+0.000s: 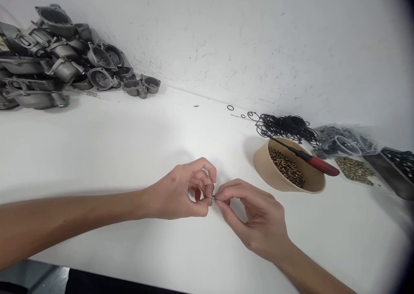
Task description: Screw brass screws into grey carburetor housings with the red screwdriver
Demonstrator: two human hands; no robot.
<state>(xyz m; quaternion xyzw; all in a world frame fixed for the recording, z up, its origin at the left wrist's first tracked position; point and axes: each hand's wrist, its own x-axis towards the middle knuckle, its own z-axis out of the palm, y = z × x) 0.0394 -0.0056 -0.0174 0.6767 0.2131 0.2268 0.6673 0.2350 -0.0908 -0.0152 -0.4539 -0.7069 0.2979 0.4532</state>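
Note:
My left hand (181, 192) is closed in a pinch above the white table, thumb against fingertips. Facing it, my right hand (258, 218) pinches a tiny metal piece (213, 197) between thumb and forefinger. The piece looks like a small screw, but my fingertips hide most of it. The fingertips of both hands almost meet around it. What the left fingers hold is too small to make out. To the right of my hands stands a tan paper bowl (263, 164) with many brass-coloured screws (286, 167) inside. A screwdriver (318, 164) with a red handle lies across its rim.
Grey metal castings (64, 70) are heaped at the back left. Black rubber rings (287, 128) lie tangled behind the bowl, with loose O-rings (230, 107) nearby. Farther right are a plastic bag (352, 139), small brass-coloured parts (354, 170) and a dark tray (388, 175). A white wall (226, 39) closes the back.

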